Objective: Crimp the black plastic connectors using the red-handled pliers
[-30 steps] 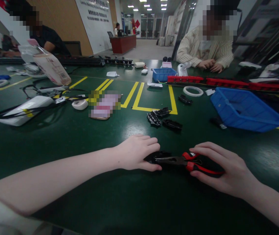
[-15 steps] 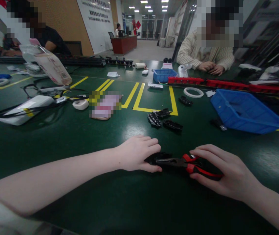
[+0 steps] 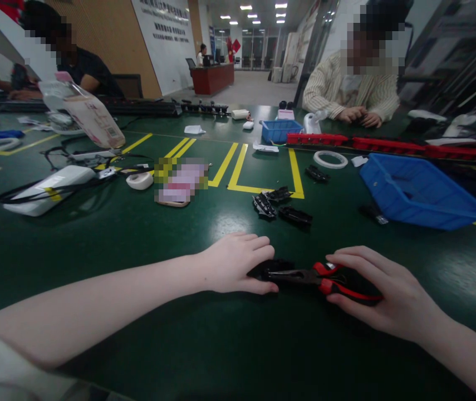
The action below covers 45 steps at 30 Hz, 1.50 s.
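Head view: on the table (image 3: 137, 245) a black part (image 3: 278, 265) is pinned under the curled fingers of the left hand (image 3: 233, 264), and pliers (image 3: 300, 274), nose at that part, are gripped by the red handles in the closed right hand (image 3: 382, 295), with loose parts (image 3: 295, 215) lying beyond.

wall board (image 3: 160, 25) lettering too small to read; pouch (image 3: 91, 117) label blurred
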### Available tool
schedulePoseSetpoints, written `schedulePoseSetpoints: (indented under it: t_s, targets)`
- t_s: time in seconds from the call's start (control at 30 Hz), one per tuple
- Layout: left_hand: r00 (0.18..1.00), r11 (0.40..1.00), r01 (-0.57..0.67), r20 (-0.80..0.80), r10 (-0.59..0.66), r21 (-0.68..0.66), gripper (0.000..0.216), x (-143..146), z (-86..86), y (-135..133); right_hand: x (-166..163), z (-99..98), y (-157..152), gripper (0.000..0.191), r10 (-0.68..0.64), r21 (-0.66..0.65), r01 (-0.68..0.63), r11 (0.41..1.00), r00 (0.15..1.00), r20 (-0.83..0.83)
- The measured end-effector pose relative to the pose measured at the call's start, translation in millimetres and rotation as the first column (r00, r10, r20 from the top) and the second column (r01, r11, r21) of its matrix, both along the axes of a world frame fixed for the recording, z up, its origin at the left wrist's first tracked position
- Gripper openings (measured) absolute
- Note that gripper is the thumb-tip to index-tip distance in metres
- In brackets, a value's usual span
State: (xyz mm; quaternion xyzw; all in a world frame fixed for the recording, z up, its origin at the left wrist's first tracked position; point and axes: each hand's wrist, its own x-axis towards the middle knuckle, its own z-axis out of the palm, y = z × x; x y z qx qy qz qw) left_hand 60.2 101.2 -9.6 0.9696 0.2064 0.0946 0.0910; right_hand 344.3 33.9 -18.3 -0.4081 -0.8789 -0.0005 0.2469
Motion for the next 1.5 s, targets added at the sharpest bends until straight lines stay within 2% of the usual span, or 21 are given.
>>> schedulePoseSetpoints:
  t_s: [0.17,0.3,0.7,1.23,1.5]
  targets:
    - [1.0,1.0,0.005,0.018,-0.005,-0.014,0.038,-1.0,-0.1,-0.5,0.9,-2.7,-1.1,0.034,-0.052,-0.045,0.049,0.998,0.995,-0.085]
    - [1.0,1.0,0.004,0.02,-0.003,-0.031,0.037,-0.8,0.1,0.3,1.6,-3.8,-1.6,0.035,-0.079,-0.069,0.073,0.995,0.993,-0.09]
    - [1.0,1.0,0.004,0.024,-0.004,-0.017,0.038,-0.9,-0.5,-0.8,0.5,-4.9,-1.1,0.037,-0.03,-0.079,0.023,0.997,0.996,-0.086]
    - [1.0,1.0,-0.015,0.005,0.015,-0.025,0.043,-0.1,1.0,-1.6,-2.8,-2.5,-1.9,0.033,-0.03,-0.073,0.021,0.997,0.992,-0.123]
    - [1.0,1.0,0.013,0.027,-0.013,-0.016,0.042,-0.8,0.1,0.4,-4.4,-0.4,-2.0,0.027,-0.065,-0.214,0.02,0.977,0.977,-0.204]
